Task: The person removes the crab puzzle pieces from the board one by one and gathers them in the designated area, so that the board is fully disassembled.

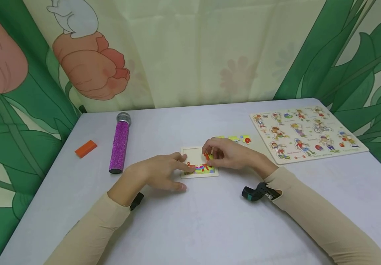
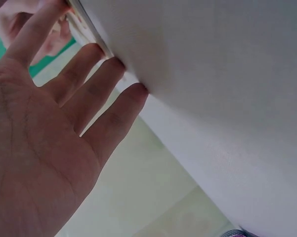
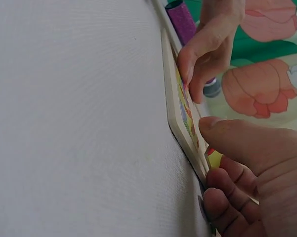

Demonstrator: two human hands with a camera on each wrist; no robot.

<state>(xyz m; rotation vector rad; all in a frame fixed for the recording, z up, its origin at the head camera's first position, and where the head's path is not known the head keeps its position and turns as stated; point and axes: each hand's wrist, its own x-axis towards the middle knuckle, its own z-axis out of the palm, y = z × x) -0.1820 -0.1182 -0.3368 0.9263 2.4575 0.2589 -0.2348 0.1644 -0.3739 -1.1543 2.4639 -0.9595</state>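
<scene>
A small wooden puzzle tray (image 1: pixel 193 156) lies on the white table, with colourful puzzle pieces (image 1: pixel 203 169) filling its near part and its far part bare. My left hand (image 1: pixel 159 172) reaches in from the left, fingers extended, one fingertip resting on the fitted pieces and others at the tray's edge. In the left wrist view the palm (image 2: pixel 37 148) faces the camera and holds nothing. My right hand (image 1: pixel 231 152) pinches a red and yellow puzzle piece (image 1: pixel 209 156) over the tray's right edge; in the right wrist view fingers partly hide this piece (image 3: pixel 215 159).
More puzzle pieces (image 1: pixel 240 139) lie just beyond the right hand. A large picture board of children (image 1: pixel 306 134) is at the back right. On the left are a purple glitter microphone (image 1: pixel 120 143) and an orange block (image 1: pixel 85 148). A printed curtain (image 1: pixel 190 55) hangs behind the table.
</scene>
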